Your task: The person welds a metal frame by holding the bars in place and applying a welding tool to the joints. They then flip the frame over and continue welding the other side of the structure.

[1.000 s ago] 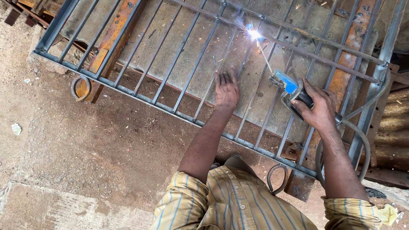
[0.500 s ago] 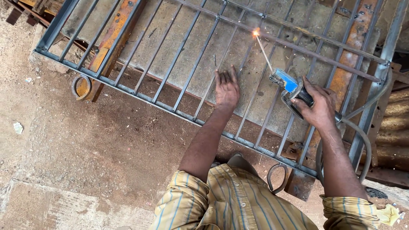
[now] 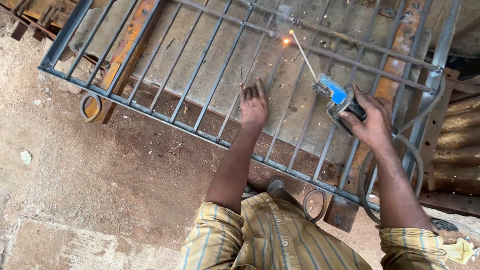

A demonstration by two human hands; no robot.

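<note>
1. I am looking down at a patch of bare reddish dirt ground [image 3: 115, 175], with a pale concrete slab [image 3: 75, 247] showing at the lower left.
2. A grey metal grille [image 3: 200, 65] of parallel bars in a rectangular frame lies flat across the upper part of the view, resting on rusty orange steel beams [image 3: 125, 55] that run beneath it.
3. A curved metal ring [image 3: 90, 107] lies on the dirt just under the frame's lower left part, and another ring [image 3: 314, 205] sits near the striped shirt [image 3: 270, 235] at the bottom.
4. My left hand [image 3: 254, 102] is spread flat, fingers apart, palm down on the bars near the middle of the grille; it grasps nothing.
5. My right hand [image 3: 372, 120] is clenched around the dark handle of the electrode holder [image 3: 336, 94], whose blue clamp points up and left.
6. The welding rod [image 3: 304, 52] runs from that clamp up to a cross bar, where a small orange glow [image 3: 286, 41] marks its tip, well above the left hand.
7. A thick grey cable [image 3: 367, 185] loops down from the right hand over the frame's lower edge.
8. Corrugated rusty sheet [image 3: 457, 145] lies at the far right, beside the grille frame.
</note>
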